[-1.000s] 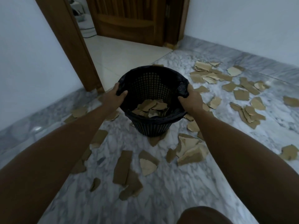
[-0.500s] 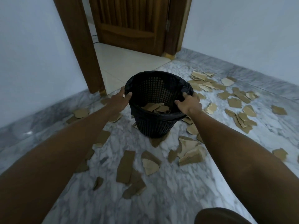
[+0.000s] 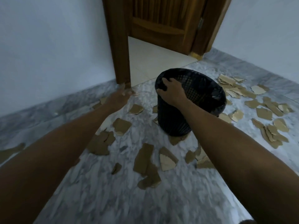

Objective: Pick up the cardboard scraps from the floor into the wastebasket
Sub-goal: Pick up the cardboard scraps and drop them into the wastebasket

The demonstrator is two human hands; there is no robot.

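We see the black mesh wastebasket (image 3: 191, 104) standing tilted on the marble floor (image 3: 178, 191), just in front of the wooden door frame (image 3: 119, 46), with the right hand (image 3: 171, 92) curled over its near-left rim. The left hand (image 3: 120, 97) reaches out low toward the frame's foot — too blurred to tell whether its fingers are spread or closed. Cardboard scraps (image 3: 121, 126) lie all around the basket — thickest to its right.
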